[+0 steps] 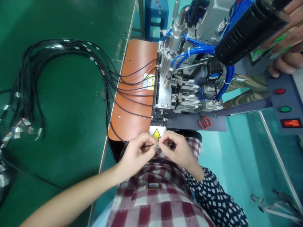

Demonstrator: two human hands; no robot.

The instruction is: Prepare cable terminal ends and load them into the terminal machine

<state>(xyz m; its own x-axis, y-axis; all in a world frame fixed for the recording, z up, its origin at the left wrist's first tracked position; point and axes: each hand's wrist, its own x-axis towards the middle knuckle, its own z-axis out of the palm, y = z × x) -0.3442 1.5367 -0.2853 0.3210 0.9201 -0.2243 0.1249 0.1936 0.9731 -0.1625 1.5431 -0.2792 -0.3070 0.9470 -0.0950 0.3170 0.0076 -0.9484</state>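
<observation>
My left hand (140, 149) is closed in a pinch on a thin black cable (117, 135), close to its end. Thumb and forefinger of my right hand (176, 146) pinch at the cable's tip, where small details are too fine to make out. Both hands meet just in front of a white plate with a yellow arrow (156, 134). Beyond them stands a machine with metal cylinders (168, 60) and blue air hoses (196, 50). Several more black cables run across an orange-brown board (132, 123) into the machine's row of black holders (158, 119).
A big bundle of black cables (68, 44) lies on the green table (71, 126) at left. Red-handled scissors (204, 122) rest on the machine's base. A control box (285, 97) with buttons stands at right, near another person's hand (287, 63). A blue stool (156, 19) stands behind.
</observation>
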